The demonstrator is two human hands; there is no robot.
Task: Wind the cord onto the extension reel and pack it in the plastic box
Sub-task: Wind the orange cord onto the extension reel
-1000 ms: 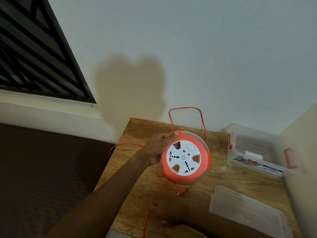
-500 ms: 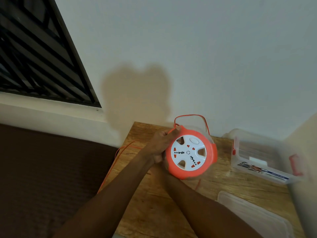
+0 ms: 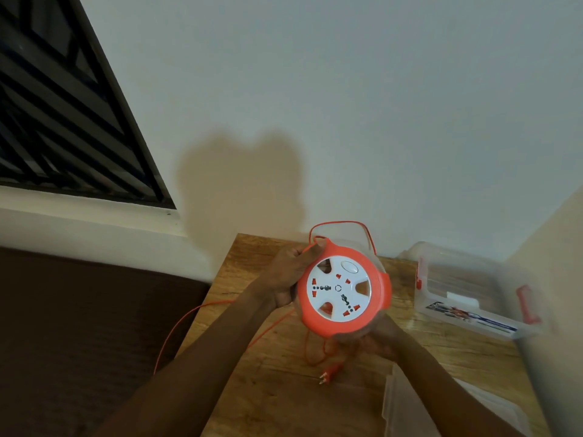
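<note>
The round orange-and-white extension reel [image 3: 342,290] hung above the wooden table [image 3: 268,389], the left hand [image 3: 288,274] gripping its rim and pinching the thin orange cord [image 3: 176,329]; the right hand [image 3: 377,340] cupped it underneath, grip unclear. The slack loop trailing off the table edge risked snagging. Since 0.5 s earlier, the orange plug [image 3: 329,372] had landed on the table. The clear plastic box [image 3: 467,298] waited nearby.

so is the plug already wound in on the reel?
No. The plug lies on the wooden table below the reel, with loose cord trailing to it.
</note>
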